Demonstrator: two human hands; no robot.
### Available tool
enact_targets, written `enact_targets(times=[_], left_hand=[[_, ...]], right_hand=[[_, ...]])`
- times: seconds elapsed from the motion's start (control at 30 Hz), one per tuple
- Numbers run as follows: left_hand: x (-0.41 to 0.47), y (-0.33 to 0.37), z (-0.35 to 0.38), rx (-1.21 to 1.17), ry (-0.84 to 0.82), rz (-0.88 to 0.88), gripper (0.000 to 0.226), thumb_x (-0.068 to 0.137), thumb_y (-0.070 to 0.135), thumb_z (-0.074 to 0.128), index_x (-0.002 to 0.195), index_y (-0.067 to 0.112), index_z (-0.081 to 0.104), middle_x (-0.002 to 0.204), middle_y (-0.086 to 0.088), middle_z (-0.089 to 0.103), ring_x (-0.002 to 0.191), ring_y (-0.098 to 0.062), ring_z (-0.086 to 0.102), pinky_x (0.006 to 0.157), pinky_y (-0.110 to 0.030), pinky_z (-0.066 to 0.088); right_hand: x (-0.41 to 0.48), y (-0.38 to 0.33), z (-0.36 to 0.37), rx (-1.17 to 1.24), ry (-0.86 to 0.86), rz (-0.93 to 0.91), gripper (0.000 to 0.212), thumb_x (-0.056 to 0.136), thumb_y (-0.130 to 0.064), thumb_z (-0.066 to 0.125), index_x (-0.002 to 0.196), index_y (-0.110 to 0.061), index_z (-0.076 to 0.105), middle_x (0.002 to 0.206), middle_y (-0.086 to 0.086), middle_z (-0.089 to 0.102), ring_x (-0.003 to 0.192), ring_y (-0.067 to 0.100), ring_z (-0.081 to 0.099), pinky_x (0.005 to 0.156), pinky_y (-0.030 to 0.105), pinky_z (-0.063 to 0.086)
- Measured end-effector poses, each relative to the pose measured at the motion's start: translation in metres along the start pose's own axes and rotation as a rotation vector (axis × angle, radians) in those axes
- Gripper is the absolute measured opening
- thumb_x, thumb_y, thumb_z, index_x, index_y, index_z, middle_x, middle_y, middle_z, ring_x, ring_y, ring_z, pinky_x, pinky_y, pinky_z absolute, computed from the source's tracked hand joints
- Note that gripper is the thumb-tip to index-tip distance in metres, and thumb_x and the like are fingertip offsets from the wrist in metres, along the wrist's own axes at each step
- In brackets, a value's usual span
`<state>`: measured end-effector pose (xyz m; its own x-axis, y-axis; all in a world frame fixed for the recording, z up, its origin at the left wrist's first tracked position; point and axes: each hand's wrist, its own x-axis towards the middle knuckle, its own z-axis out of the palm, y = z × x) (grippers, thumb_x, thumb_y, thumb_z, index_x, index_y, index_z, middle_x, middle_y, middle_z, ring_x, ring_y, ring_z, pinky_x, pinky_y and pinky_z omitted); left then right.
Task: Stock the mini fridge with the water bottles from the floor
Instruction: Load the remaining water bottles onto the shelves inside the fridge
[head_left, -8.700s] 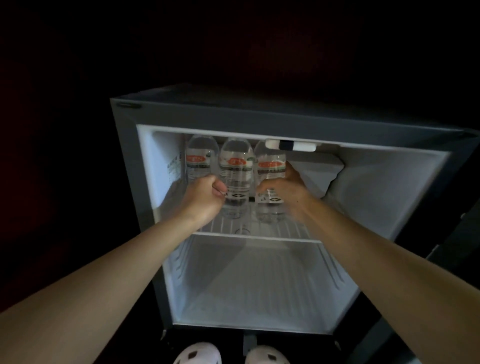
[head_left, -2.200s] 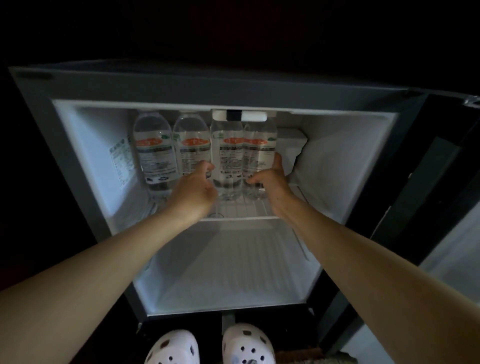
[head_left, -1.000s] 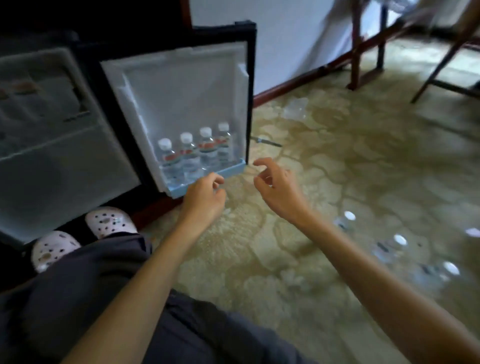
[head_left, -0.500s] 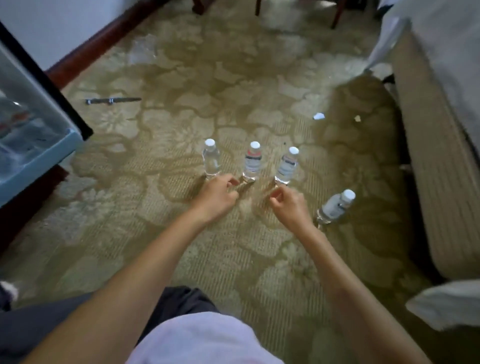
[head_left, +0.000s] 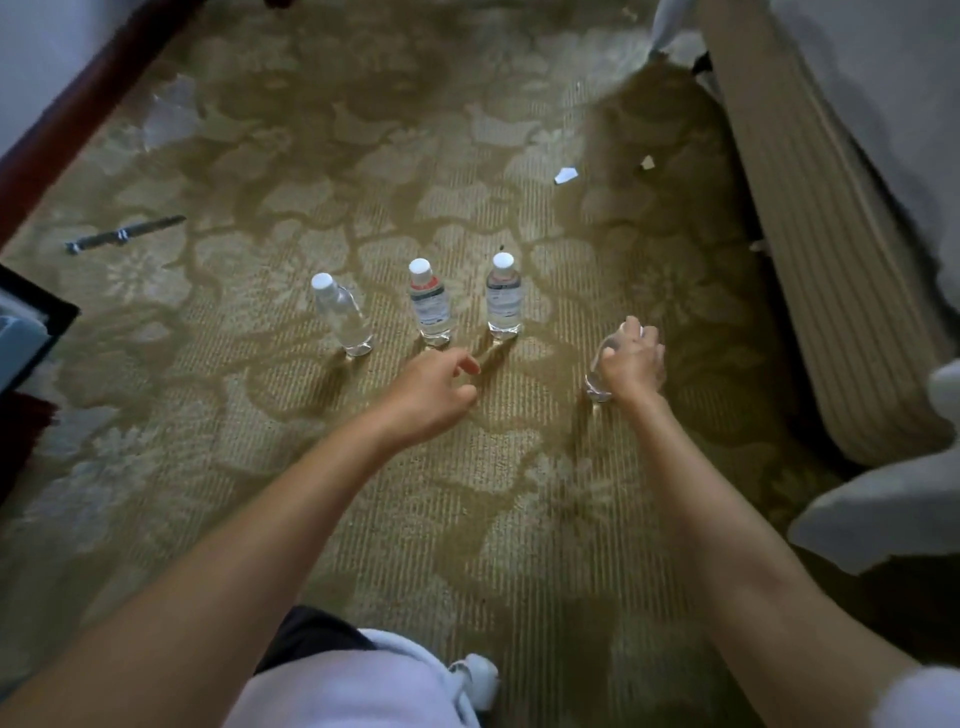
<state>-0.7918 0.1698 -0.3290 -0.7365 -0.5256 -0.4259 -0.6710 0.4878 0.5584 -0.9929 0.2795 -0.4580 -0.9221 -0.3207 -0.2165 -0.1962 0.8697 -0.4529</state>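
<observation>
Floor stock, four water bottles — the fourth bottle (head_left: 596, 387) gripped under my right hand (head_left: 632, 361), fingers curled round it; my left hand (head_left: 434, 387) loosely curled, empty, the middle bottle (head_left: 430, 306) just beyond its fingertips — hazard: a hasty reach could knock the standing three over.

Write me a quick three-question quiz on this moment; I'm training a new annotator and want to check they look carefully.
1. How many bottles stand upright on the carpet with no hand on them?
2. True or false: the left hand holds a bottle.
3. The gripped bottle under the right hand is: A) left of the upright row, B) right of it, C) behind it.

Key
1. Three: left bottle, middle bottle, right bottle.
2. False; it holds nothing.
3. B.
</observation>
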Motion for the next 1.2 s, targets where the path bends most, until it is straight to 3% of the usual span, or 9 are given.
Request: enact_targets(times=[0.2,0.27,0.37,0.6,0.7,0.83,0.97,1.07,1.2], left_hand=[[-0.006,-0.014,0.008,-0.005,-0.043,-0.042,0.033,0.093,0.017,0.049,0.126,0.014,0.051,0.135,-0.007,0.05,0.122,-0.021,0.05,0.099,-0.032,0.045],[-0.006,-0.021,0.008,-0.015,-0.041,-0.066,0.033,0.093,0.015,0.049,0.126,0.014,0.051,0.134,-0.008,0.051,0.111,-0.018,0.053,0.085,-0.024,0.049],[-0.012,-0.036,0.004,-0.044,-0.041,-0.097,0.033,0.093,0.015,0.048,0.126,0.013,0.051,0.131,-0.008,0.052,0.098,-0.013,0.051,0.062,-0.013,0.041],[-0.038,-0.088,-0.021,-0.17,0.033,-0.234,0.031,0.093,0.015,0.051,0.123,0.012,0.053,0.125,-0.009,0.056,0.105,-0.018,0.054,0.085,-0.026,0.045],[-0.049,-0.106,-0.031,-0.229,0.057,-0.268,0.032,0.09,0.015,0.056,0.121,0.012,0.054,0.122,-0.009,0.057,0.107,-0.02,0.056,0.084,-0.027,0.046],[-0.068,-0.134,-0.047,-0.305,0.114,-0.313,0.04,0.084,0.012,0.064,0.123,0.012,0.053,0.123,-0.01,0.055,0.108,-0.02,0.054,0.087,-0.029,0.047],[-0.094,-0.166,-0.074,-0.337,0.254,-0.347,0.06,0.077,0.009,0.071,0.131,0.015,0.048,0.128,-0.008,0.053,0.111,-0.017,0.051,0.09,-0.028,0.045],[-0.114,-0.188,-0.101,-0.401,0.292,-0.321,0.066,0.071,0.006,0.075,0.131,0.017,0.048,0.128,-0.004,0.053,0.119,-0.02,0.051,0.094,-0.033,0.047],[-0.143,-0.207,-0.137,-0.344,0.364,-0.252,0.048,0.07,0.01,0.076,0.112,0.019,0.055,0.093,0.011,0.06,0.087,-0.009,0.059,0.07,-0.018,0.045]], right_hand=[[0.002,0.008,0.01,-0.059,-0.01,-0.07,0.028,0.094,-0.011,0.045,0.121,-0.008,0.044,0.129,0.018,0.04,0.096,0.027,0.052,0.077,0.033,0.048],[-0.005,0.008,0.018,-0.076,-0.041,-0.096,0.026,0.094,-0.009,0.046,0.12,-0.01,0.044,0.123,0.016,0.042,0.08,0.02,0.05,0.067,0.028,0.047],[-0.018,0.001,0.029,-0.095,-0.07,-0.201,0.027,0.092,-0.005,0.049,0.118,-0.011,0.045,0.115,0.016,0.048,0.082,0.021,0.052,0.071,0.028,0.047],[-0.048,-0.058,0.019,0.131,-0.165,-0.316,0.03,0.079,-0.015,0.068,0.105,-0.004,0.059,0.107,0.015,0.062,0.091,0.024,0.057,0.076,0.029,0.046],[-0.08,-0.099,0.021,0.198,-0.305,-0.457,0.031,0.072,-0.015,0.072,0.1,-0.003,0.065,0.093,0.012,0.063,0.081,0.024,0.059,0.063,0.024,0.05],[-0.128,-0.166,0.028,0.293,-0.485,-0.617,0.022,0.065,-0.016,0.075,0.085,-0.008,0.068,0.079,0.009,0.064,0.077,0.031,0.066,0.067,0.047,0.057],[-0.175,-0.24,0.029,0.29,-0.686,-0.848,0.016,0.064,-0.013,0.074,0.078,-0.008,0.068,0.076,0.009,0.066,0.069,0.022,0.063,0.061,0.039,0.057],[-0.206,-0.292,0.024,0.325,-0.876,-0.951,0.011,0.066,-0.005,0.072,0.072,-0.012,0.065,0.067,0.0,0.059,0.062,0.011,0.056,0.047,0.021,0.047],[-0.248,-0.357,0.017,0.254,-1.055,-1.134,0.014,0.067,-0.002,0.068,0.071,-0.015,0.063,0.066,-0.004,0.057,0.06,0.005,0.052,0.049,0.018,0.041]])
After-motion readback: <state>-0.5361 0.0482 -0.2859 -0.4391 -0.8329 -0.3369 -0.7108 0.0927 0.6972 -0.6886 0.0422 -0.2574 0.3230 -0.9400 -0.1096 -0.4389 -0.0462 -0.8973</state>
